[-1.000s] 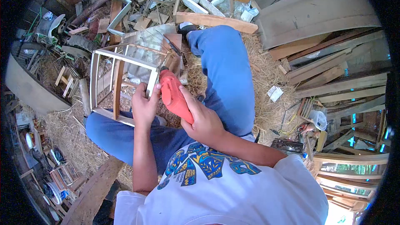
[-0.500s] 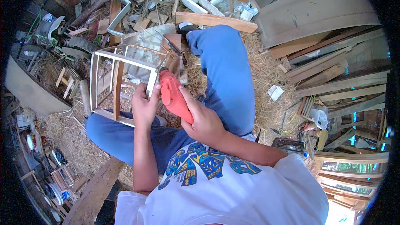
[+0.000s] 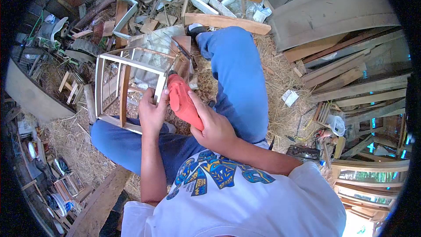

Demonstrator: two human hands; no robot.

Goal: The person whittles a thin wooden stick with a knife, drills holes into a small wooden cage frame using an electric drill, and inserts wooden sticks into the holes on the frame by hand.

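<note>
An orange-red power drill (image 3: 182, 102) sits in my right hand (image 3: 215, 128), its dark chuck end against the near right corner of a wooden frame (image 3: 131, 64). The frame is box-shaped, with white-edged bars and a brown slat (image 3: 124, 94) across it, and it rests by my bent leg. My left hand (image 3: 152, 110) grips the frame's near right bar, thumb close to the drill. Whether a bit or screw is at the drill's tip is too small to tell.
Wood scraps and a wooden frame with white pieces (image 3: 226, 19) lie ahead. Stacked boards (image 3: 351, 72) and a large curved panel (image 3: 333, 13) stand at the right. A long plank (image 3: 98, 202) is at the lower left. Straw covers the ground (image 3: 280, 118).
</note>
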